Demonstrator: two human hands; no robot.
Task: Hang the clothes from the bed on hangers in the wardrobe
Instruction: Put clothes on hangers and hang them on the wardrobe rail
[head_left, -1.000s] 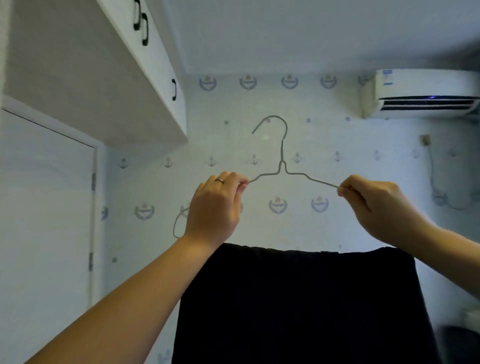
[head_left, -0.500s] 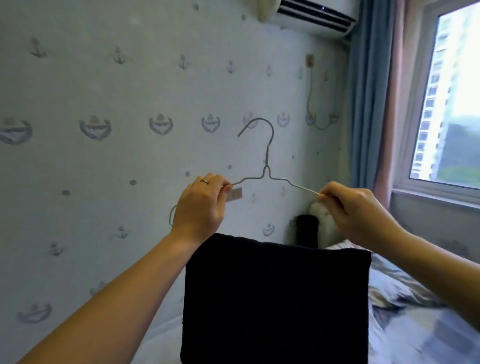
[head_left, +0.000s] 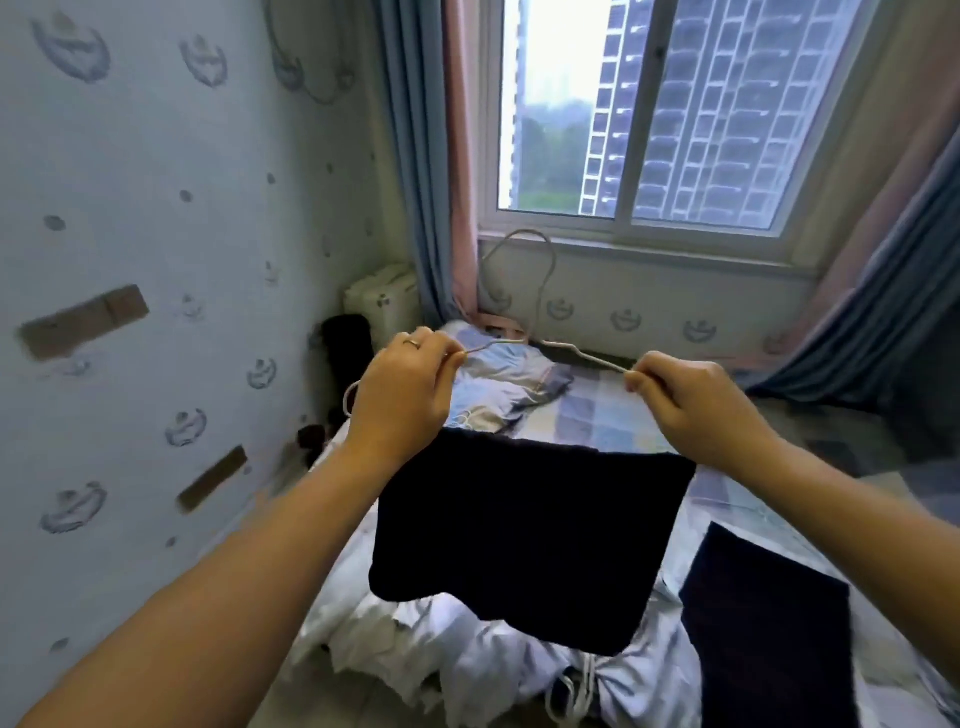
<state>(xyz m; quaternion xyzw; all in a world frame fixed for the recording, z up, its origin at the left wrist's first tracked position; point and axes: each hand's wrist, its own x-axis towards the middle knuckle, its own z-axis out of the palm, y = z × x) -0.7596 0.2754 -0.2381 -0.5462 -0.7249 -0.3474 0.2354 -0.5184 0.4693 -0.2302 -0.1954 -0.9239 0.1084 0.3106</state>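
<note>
Daylight enters through window (head_left: 644, 119), overcast, soft. Room dim, bluish cast. Sky patch in window blown out. Dark garment (head_left: 524, 540) reads near black, folds lost. Shadows faint, diffuse. Wide-angle bend at edges: wall (head_left: 130, 218) and curtains (head_left: 883, 291) curve. Overall slight softness, motion blur.

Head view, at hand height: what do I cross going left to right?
Tape patch → left hand → hanger → right hand → curtain. Both hands pinch the hanger's wire. The dark garment is left out because it spans below both hands.
</note>
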